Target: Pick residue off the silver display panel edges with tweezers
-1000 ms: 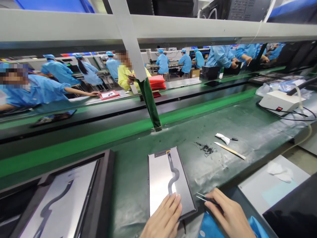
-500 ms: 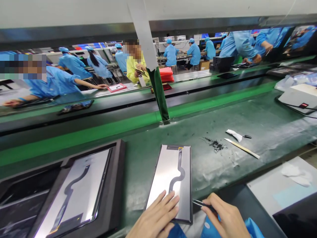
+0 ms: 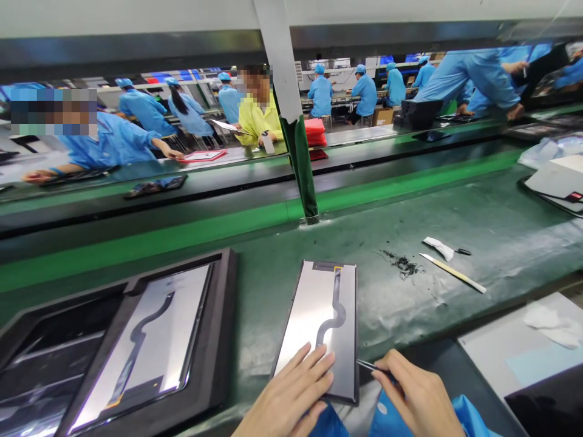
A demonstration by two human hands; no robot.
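Observation:
A silvery display panel (image 3: 314, 315) with a wavy grey flex cable lies face down on the green bench mat in front of me. My left hand (image 3: 291, 397) rests flat on its near end with fingers stretched out. My right hand (image 3: 416, 397) pinches thin metal tweezers (image 3: 370, 365), whose tips touch the panel's right edge near the bottom corner.
A black foam tray (image 3: 214, 340) at the left holds another panel. Black debris (image 3: 403, 264), a white scrap and a pale stick (image 3: 453, 273) lie to the right. A green post (image 3: 303, 170) stands behind. A grey tray (image 3: 523, 352) sits at right. Workers in blue sit beyond the conveyor.
The panel has turned clockwise so its far end now leans right. My left hand slid with it and stays on it. The tweezers have come up against the panel's right edge.

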